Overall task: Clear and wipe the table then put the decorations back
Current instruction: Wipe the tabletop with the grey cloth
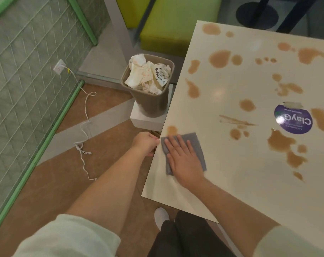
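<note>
A cream table [222, 173] fills the right side, spotted with several brown spills such as one [220, 58] near its far end. My right hand [183, 158] lies flat with straight fingers on a grey cloth [197, 145] at the table's near left corner. My left hand [145, 145] sits at the table's left edge, just off the cloth, its fingers curled round the rim. A round purple sticker [292, 119] lies on the table at the right.
A brown bin [150, 97] stuffed with crumpled paper stands on a white block beside the table's left edge. A white cable [83, 127] trails over the floor from a wall socket. Green seats [176, 25] stand behind the table.
</note>
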